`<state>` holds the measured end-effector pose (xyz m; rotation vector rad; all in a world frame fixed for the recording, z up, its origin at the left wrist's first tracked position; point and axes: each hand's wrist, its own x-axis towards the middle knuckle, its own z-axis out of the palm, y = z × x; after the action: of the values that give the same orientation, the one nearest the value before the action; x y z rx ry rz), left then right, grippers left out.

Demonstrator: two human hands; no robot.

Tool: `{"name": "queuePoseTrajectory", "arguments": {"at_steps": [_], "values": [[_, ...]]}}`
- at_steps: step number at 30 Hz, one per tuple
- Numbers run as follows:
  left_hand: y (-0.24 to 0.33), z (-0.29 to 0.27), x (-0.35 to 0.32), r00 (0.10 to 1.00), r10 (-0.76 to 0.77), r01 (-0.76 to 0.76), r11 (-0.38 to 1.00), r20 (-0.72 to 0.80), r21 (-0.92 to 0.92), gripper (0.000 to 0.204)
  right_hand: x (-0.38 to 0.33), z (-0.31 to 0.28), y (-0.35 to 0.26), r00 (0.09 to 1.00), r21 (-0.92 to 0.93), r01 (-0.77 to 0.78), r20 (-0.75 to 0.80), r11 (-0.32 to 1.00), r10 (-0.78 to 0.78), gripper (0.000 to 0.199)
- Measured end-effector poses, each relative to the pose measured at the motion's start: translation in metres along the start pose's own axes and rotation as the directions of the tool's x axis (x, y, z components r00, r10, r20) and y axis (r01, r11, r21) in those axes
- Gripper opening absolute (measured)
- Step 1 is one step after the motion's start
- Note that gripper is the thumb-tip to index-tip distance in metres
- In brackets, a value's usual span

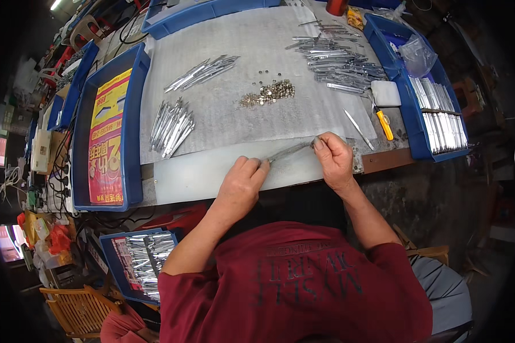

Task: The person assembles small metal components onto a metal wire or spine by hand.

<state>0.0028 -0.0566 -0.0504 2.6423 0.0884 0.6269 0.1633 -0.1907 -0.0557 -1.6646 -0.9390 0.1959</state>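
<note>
My left hand [241,180] and my right hand [334,160] are both closed, each pinching one end of a slim grey metal strip [292,150]. The strip slants up to the right, above a pale smooth board [212,171] at the table's near edge. Its exact kind is too blurred to tell. Beyond it lies a heap of small shiny metal discs [277,91]. Slim silver metal strips form a pile [171,127] at the left, a smaller pile [203,72] behind it, and a large pile [337,63] at the far right.
Right of my right hand lie a single strip [359,129], a yellow-handled screwdriver [384,124] and a white block [386,93]. A blue bin [419,128] holds stacked strips; another blue tray [133,131] stands left. Below it, a blue crate [107,251] holds more strips.
</note>
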Motion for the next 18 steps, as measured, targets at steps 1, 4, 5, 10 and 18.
{"name": "queuePoseTrajectory", "arguments": {"at_steps": [1, 4, 5, 10, 18], "values": [[0.001, -0.001, 0.0, 0.999, 0.017, -0.017, 1.0, 0.044, 0.014, 0.03, 0.0, 0.001, 0.001, 1.0, 0.042, -0.012, 0.007, 0.999, 0.012, 0.015], [-0.001, 0.0, 0.007, 0.992, 0.038, -0.035, 0.999, 0.124, -0.022, 0.035, -0.001, 0.003, 0.004, 0.999, 0.135, -0.038, 0.0, 0.99, 0.038, 0.015], [-0.001, 0.003, 0.012, 0.992, 0.033, -0.03, 0.999, 0.125, -0.023, 0.035, -0.001, 0.003, 0.005, 0.999, 0.136, -0.041, 0.004, 0.99, 0.041, 0.015], [0.01, 0.035, 0.049, 0.978, 0.181, -0.177, 0.983, 0.101, -0.049, 0.02, -0.001, 0.004, 0.005, 0.993, 0.253, -0.102, -0.022, 0.962, 0.112, 0.016], [0.009, 0.026, 0.035, 0.995, 0.091, -0.097, 0.983, -0.047, -0.154, 0.029, -0.004, 0.001, 0.006, 0.987, 0.344, -0.137, -0.029, 0.929, 0.157, 0.017]]}}
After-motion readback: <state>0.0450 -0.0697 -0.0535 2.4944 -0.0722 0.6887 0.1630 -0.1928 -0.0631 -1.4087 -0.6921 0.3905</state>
